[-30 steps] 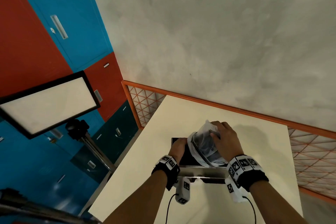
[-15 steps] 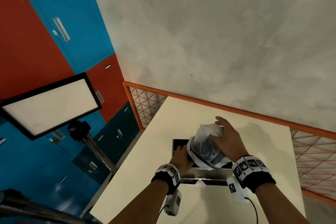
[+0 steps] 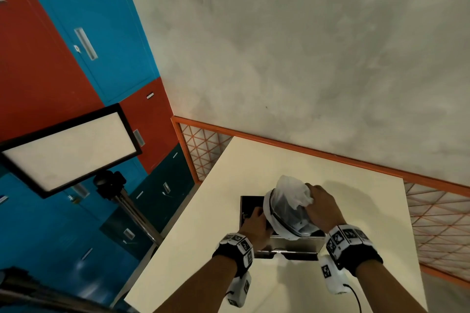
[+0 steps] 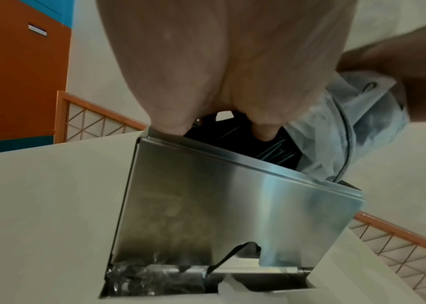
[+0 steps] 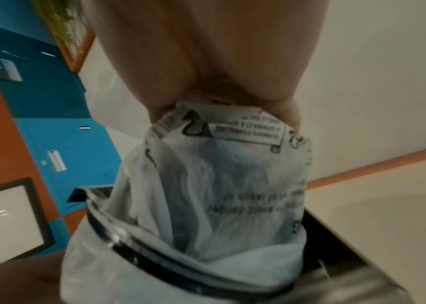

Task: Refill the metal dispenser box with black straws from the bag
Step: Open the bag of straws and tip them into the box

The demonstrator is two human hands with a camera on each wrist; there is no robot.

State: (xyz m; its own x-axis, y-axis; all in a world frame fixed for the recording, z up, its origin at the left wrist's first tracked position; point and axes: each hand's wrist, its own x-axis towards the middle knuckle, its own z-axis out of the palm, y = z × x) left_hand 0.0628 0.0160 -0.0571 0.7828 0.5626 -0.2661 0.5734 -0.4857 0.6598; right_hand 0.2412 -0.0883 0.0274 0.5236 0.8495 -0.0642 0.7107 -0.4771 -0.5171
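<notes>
The metal dispenser box (image 3: 287,246) stands open-topped on the cream table (image 3: 229,223). A clear plastic bag (image 3: 290,201) hangs mouth-down into it, tilted. My right hand (image 3: 321,207) pinches the bag's bunched closed end (image 5: 232,127) from above. Black straws (image 4: 271,148) lie in the box (image 4: 219,205) under the bag's mouth (image 4: 336,133). My left hand (image 3: 255,226) reaches into the box's left side. Its thumb rests at the rim's corner, and a curled fingertip (image 4: 264,131) bears down on the straws. The bag hides most of the straws.
An orange rail with a lattice panel (image 3: 432,223) borders the table at the back and right. A framed light panel on a stand (image 3: 68,150) stands left of the table, before blue and red lockers (image 3: 76,46). A grey wall rises behind.
My right hand has shifted from the bag's side to its bunched top end and raised it. My left hand has moved from the box's left side into the opening under the bag's mouth.
</notes>
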